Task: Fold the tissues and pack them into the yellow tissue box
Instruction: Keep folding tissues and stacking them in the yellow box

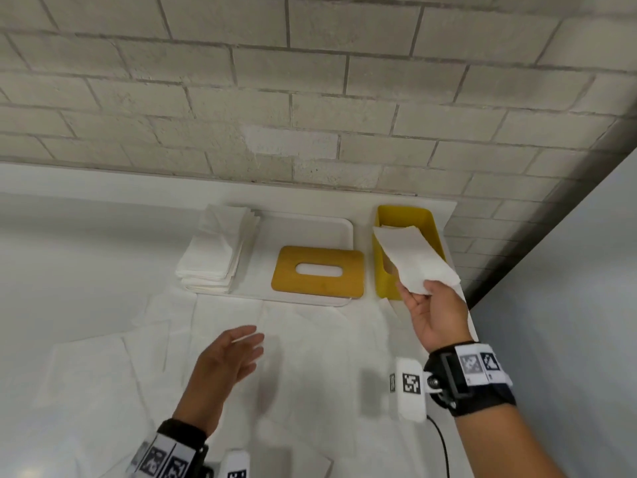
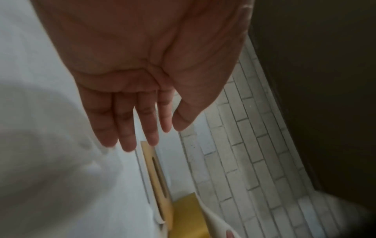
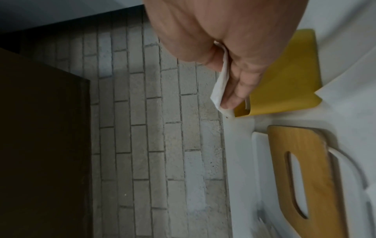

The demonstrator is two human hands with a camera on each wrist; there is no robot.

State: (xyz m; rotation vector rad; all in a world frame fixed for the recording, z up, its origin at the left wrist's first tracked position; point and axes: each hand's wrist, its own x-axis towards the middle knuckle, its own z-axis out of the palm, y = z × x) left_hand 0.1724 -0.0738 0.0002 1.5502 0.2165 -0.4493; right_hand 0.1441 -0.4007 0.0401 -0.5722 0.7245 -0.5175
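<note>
The open yellow tissue box (image 1: 403, 215) stands at the back right of the white table, also seen in the right wrist view (image 3: 289, 77). My right hand (image 1: 422, 298) pinches one end of a folded white tissue (image 1: 410, 253), which slants over the box's opening. In the right wrist view the tissue (image 3: 220, 87) sits between thumb and fingers. My left hand (image 1: 238, 350) hovers open over unfolded tissues (image 1: 300, 339) spread on the table, its fingers (image 2: 126, 128) straight and empty. A stack of folded tissues (image 1: 217, 250) lies at the back left.
The box's wooden lid (image 1: 319, 272) with an oval slot lies on a white tray (image 1: 310, 222) between stack and box. A brick wall (image 1: 310, 98) runs behind the table. The table's right edge (image 1: 472, 326) is close beside my right hand.
</note>
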